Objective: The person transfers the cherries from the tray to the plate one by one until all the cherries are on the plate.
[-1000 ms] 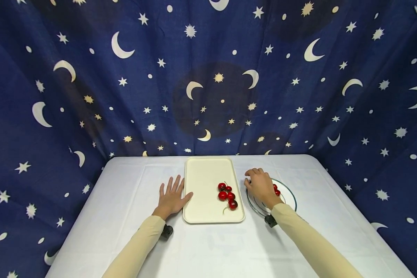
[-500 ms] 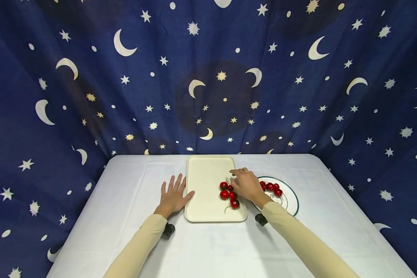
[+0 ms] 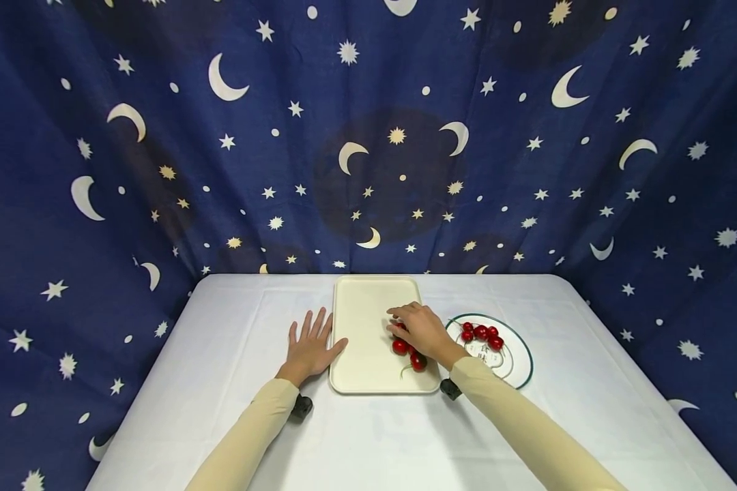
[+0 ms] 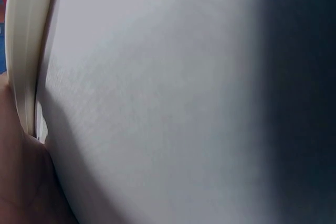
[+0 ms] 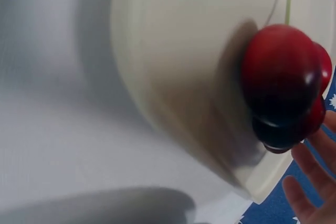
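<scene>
On the table lies a cream tray, with several red cherries near its right side, one trailing a long stem. My right hand reaches over these cherries, its fingers loosely bent and hiding part of the group. In the right wrist view, spread fingers show beyond the dark-red cherries, with nothing seen between them. My left hand lies flat, fingers spread, its thumb at the tray's left rim. The left wrist view catches part of that hand at the rim.
A round white plate with a dark green rim stands right of the tray and holds several more cherries. A white cloth covers the table. Behind it hangs a blue curtain with moons and stars.
My right hand has moved left from the plate to above the tray's cherries, uncovering the cherries on the plate. My left hand has stayed by the tray. The head view has shifted slightly.
</scene>
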{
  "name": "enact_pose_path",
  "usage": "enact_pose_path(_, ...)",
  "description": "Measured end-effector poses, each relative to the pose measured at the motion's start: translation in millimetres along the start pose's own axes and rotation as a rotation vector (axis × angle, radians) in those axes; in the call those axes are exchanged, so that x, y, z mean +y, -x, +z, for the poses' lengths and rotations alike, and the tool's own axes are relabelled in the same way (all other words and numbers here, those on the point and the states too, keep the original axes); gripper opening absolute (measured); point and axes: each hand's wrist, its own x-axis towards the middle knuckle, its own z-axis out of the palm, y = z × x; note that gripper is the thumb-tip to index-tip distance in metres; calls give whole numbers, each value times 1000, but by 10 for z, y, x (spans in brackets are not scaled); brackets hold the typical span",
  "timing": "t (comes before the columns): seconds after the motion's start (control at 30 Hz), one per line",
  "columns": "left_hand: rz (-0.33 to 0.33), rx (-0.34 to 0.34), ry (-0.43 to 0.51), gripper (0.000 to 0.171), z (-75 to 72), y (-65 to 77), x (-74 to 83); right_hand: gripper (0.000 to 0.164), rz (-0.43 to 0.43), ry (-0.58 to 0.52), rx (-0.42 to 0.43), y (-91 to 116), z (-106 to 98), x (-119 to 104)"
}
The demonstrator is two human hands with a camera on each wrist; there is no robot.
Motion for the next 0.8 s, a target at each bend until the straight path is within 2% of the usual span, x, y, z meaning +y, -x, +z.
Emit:
enact_pose_path(0.23, 7, 7, -10, 82, -1, 17, 7, 38, 11, 38, -22, 16, 31, -8)
enact_pose_path(0.6, 4, 2, -30, 85, 142, -105, -73, 33, 36, 49, -43, 0, 16, -34)
enact_pose_path(0.8, 3, 7, -24, 87, 140, -101, -91, 30, 75, 28, -44, -1, 26, -30)
